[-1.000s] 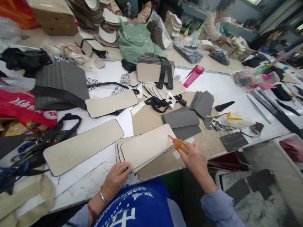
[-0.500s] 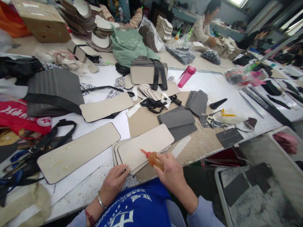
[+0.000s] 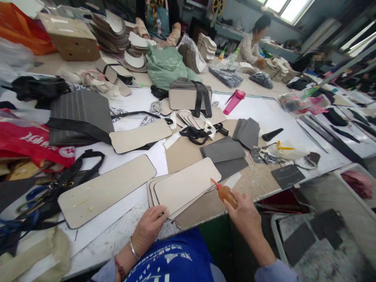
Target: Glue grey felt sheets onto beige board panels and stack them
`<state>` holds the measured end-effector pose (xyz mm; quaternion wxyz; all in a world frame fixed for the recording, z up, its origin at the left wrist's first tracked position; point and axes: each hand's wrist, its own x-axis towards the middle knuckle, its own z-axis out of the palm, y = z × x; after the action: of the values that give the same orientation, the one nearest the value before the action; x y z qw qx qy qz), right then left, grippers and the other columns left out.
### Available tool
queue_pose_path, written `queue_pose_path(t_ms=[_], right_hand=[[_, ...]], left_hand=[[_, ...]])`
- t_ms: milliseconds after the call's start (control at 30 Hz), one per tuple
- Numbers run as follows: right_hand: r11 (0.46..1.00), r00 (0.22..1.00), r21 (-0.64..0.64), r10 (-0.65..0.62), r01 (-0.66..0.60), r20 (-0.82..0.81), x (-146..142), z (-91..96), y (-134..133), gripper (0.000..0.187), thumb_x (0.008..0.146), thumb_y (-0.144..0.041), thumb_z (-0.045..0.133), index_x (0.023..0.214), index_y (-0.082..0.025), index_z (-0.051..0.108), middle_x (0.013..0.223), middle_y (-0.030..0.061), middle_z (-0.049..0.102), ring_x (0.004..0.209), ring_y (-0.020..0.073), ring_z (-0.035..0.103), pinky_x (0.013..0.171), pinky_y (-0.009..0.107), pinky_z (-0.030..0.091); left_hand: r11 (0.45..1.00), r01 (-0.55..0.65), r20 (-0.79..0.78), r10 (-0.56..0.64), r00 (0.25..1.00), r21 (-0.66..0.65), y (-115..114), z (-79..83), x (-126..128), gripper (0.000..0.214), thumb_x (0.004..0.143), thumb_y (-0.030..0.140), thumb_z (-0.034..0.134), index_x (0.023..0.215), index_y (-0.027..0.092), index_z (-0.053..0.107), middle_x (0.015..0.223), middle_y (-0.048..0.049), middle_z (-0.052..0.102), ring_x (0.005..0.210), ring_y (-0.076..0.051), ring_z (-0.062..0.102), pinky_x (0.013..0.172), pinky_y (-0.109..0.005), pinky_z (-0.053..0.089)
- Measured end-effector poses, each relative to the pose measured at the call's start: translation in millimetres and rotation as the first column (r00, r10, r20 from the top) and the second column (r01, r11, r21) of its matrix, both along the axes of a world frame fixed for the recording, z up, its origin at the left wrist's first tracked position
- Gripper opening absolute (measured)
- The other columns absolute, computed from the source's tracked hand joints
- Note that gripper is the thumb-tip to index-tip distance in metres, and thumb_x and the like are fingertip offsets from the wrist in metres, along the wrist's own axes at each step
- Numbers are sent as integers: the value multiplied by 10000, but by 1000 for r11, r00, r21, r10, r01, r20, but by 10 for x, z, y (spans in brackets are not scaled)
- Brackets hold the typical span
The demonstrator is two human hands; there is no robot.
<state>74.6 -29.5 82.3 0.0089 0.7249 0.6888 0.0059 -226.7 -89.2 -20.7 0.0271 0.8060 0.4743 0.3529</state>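
In the head view, my right hand (image 3: 245, 217) is wrapped round an amber squeeze bottle (image 3: 227, 196) with a red nozzle. The nozzle's tip is at the right end of a long beige panel (image 3: 188, 184) with rounded corners and a dark edge. This panel tops a small, fanned-out stack of similar panels. My left hand (image 3: 149, 227) holds the near left corner of the stack, fingers closed together at its edge. Left of the stack lies another beige panel (image 3: 108, 192), with faint yellowish streaks on its surface.
Dark grey sheets (image 3: 225, 150) lie behind the stack. Farther back are a strapped bundle of panels (image 3: 183, 98) and a pink bottle (image 3: 234, 102). Black straps and a red bag (image 3: 32, 141) fill the left. A grey bin (image 3: 282, 239) stands below the table's right edge. Other people work across the table.
My right hand has moved the bottle rightward along the top panel, from its middle to its right end. My left hand stays at the near corner. The view has shifted slightly.
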Motion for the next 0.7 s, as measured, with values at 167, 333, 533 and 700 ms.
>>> queue_pose_path(t_ms=[167, 333, 533, 700], right_hand=[[994, 993, -9, 112, -113, -41, -261, -58, -249, 333, 778, -319, 528, 1097, -232, 569, 794, 36, 496, 717, 175, 550, 589, 255, 446], [975, 963, -42, 208, -218, -174, -584, -73, -539, 347, 756, -293, 560, 1097, -226, 560, 837, 48, 514, 762, 187, 566, 606, 264, 480], [964, 917, -104, 197, -246, -347, -785, -61, -711, 327, 752, -304, 566, 1073, -243, 564, 856, 34, 542, 768, 172, 589, 646, 257, 499], [985, 945, -78, 122, -153, -303, -590, -82, -575, 344, 768, -333, 544, 1096, -228, 556, 867, 39, 540, 783, 176, 589, 668, 270, 493]], left_hand=[[1000, 6, 17, -6, 1000, -1, 0, -35, -19, 230, 836, 101, 446, 941, 195, 627, 920, -63, 661, 903, -157, 599, 788, -294, 526], [1000, -6, 49, 6, 999, -10, -8, -45, -4, 194, 839, 115, 459, 930, 169, 621, 917, -69, 659, 910, -162, 594, 800, -298, 532], [1000, -4, 98, 4, 995, -7, -2, -41, 16, 150, 832, 108, 475, 890, 119, 613, 906, -94, 653, 928, -168, 582, 818, -296, 530], [1000, -2, 104, 5, 995, -31, -4, -68, -13, 162, 844, 135, 465, 881, 153, 622, 913, -74, 654, 915, -159, 595, 826, -302, 530]])
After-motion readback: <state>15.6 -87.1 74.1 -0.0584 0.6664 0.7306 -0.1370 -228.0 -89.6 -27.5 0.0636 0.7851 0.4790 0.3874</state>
